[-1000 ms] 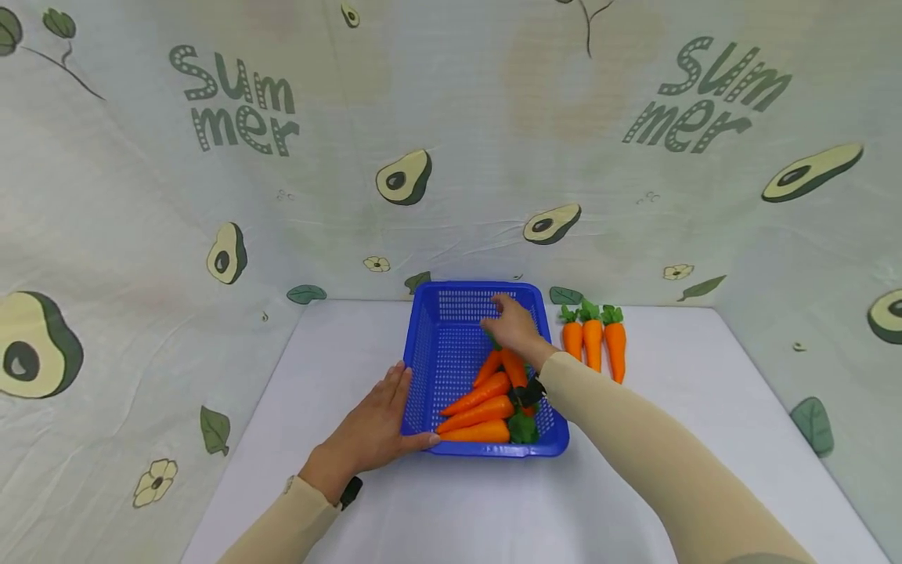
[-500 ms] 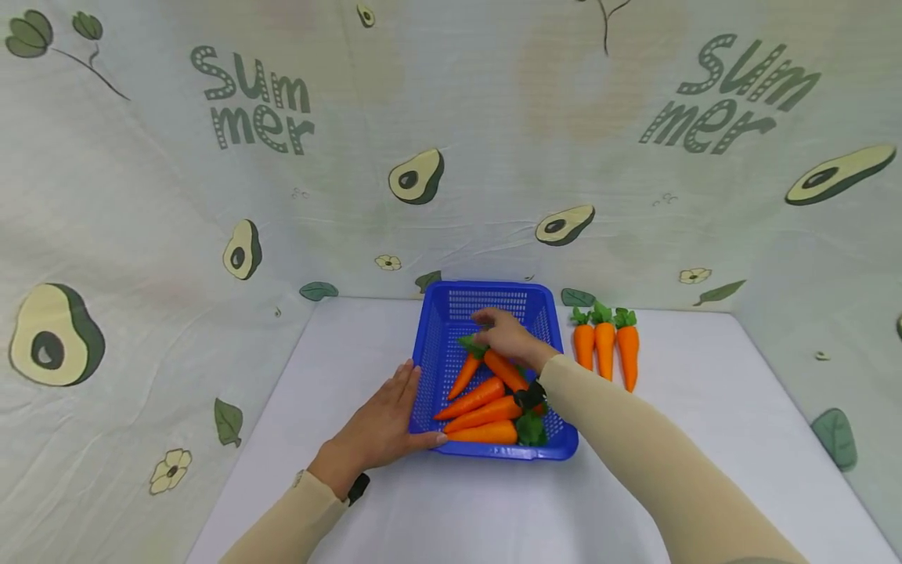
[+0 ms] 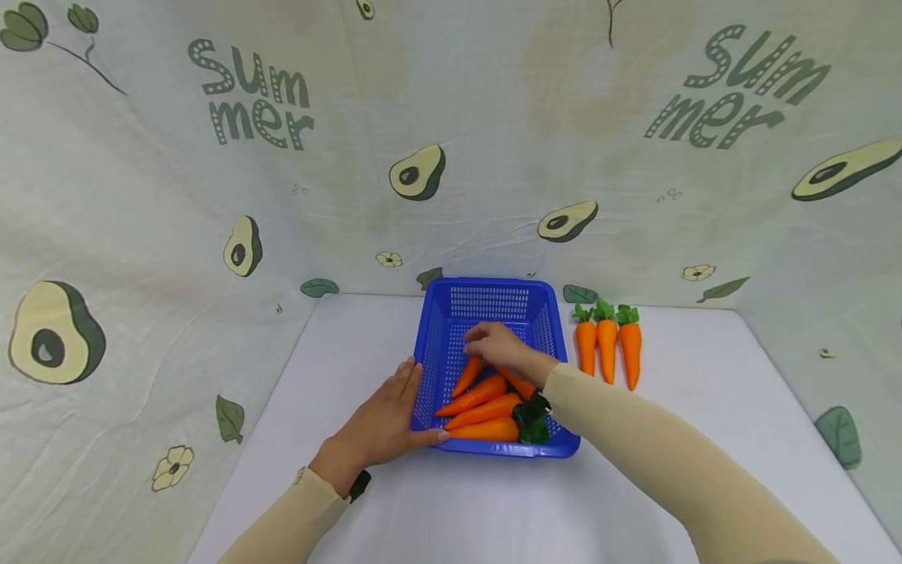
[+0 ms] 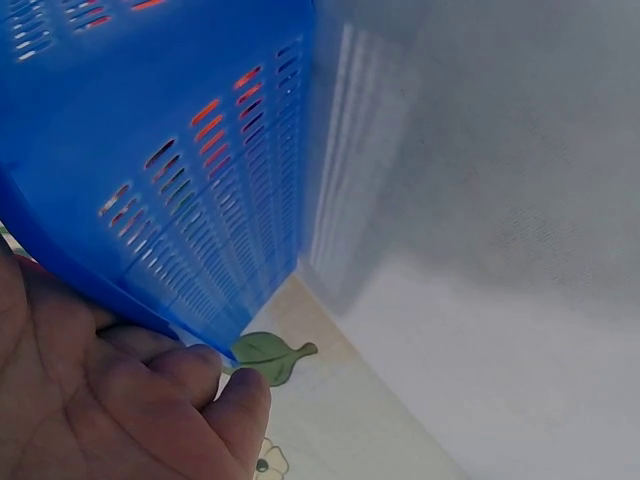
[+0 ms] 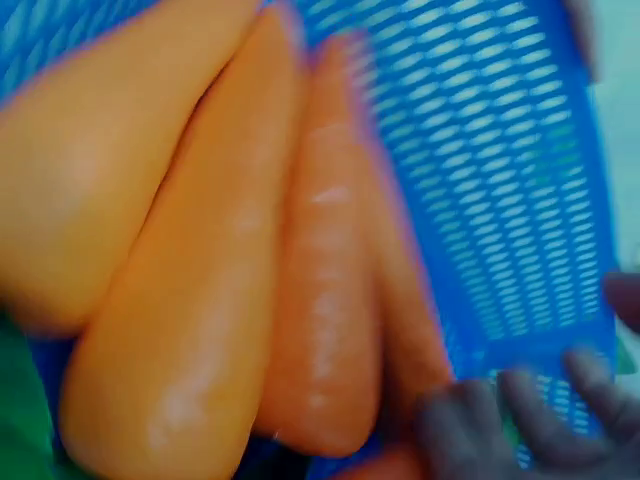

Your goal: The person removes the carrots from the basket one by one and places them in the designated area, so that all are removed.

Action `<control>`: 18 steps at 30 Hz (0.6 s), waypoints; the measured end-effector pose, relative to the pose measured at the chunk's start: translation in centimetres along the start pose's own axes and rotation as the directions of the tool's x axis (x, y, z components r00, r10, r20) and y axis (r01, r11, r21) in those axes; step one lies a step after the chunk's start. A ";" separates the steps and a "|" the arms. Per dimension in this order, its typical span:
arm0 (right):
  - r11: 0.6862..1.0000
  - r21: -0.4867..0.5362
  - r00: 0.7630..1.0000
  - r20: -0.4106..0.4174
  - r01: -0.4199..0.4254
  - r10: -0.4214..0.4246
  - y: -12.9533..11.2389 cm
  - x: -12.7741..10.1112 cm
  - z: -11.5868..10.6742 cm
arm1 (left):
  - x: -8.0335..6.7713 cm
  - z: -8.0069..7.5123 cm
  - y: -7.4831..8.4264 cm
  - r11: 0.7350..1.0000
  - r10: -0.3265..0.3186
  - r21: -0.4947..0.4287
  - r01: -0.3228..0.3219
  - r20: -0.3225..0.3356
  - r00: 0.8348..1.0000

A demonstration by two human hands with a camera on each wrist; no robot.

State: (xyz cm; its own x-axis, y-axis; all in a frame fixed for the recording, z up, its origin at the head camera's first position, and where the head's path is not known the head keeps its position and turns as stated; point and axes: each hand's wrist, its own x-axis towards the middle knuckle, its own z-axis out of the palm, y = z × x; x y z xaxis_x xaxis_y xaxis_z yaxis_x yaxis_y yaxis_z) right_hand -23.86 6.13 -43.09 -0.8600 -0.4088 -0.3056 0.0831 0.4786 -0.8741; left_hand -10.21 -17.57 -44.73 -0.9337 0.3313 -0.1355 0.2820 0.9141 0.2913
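Note:
A blue mesh basket (image 3: pixel 430 352) sits on the table with several carrots (image 3: pixel 486 411) in its near right part. My left hand (image 3: pixel 380 415) lies flat along the basket's left side, thumb on the near rim. In the left wrist view its fingers (image 4: pixel 160 370) are against the basket's rim. Inside the basket, my right hand (image 3: pixel 496 345) is low over the leafy ends of two carrots, covering the leaves of the farther-left carrot (image 3: pixel 467 377). Its fingers (image 5: pixel 520 410) look spread and blurred in the right wrist view, one right at a carrot's thick end.
Three carrots (image 3: pixel 607 348) with green tops lie side by side on the white table (image 3: pixel 676 439), just right of the basket. A patterned cloth (image 3: pixel 486 117) hangs behind the table and along both sides.
My right hand has come down and nearer inside the basket, over the carrot tops. The farther-left carrot has shifted left. My left hand stays at the basket's side.

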 end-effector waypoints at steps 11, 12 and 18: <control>0.994 -0.075 0.984 -0.166 -0.077 0.064 2.6 1.6 -1.2 | 0.0 -0.1 0.1 1.000 -0.024 0.007 0.024 0.015 1.000; 0.995 -0.050 0.984 -0.160 -0.091 0.082 2.7 1.9 -1.2 | 0.0 -0.1 0.1 1.000 -0.026 0.003 0.026 0.019 0.999; 0.990 0.042 0.976 -0.162 -0.137 0.142 3.2 3.7 -1.1 | 0.1 0.0 0.1 0.999 -0.036 -0.006 0.037 0.026 0.999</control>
State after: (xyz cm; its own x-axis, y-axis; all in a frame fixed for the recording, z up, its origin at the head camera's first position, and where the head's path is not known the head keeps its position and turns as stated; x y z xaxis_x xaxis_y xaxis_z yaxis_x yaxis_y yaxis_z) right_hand -27.33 7.03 -46.57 -0.9095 -0.2051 -0.3616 0.2213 0.4976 -0.8387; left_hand -10.33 -17.44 -44.68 -0.9374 0.3037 -0.1706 0.2462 0.9241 0.2923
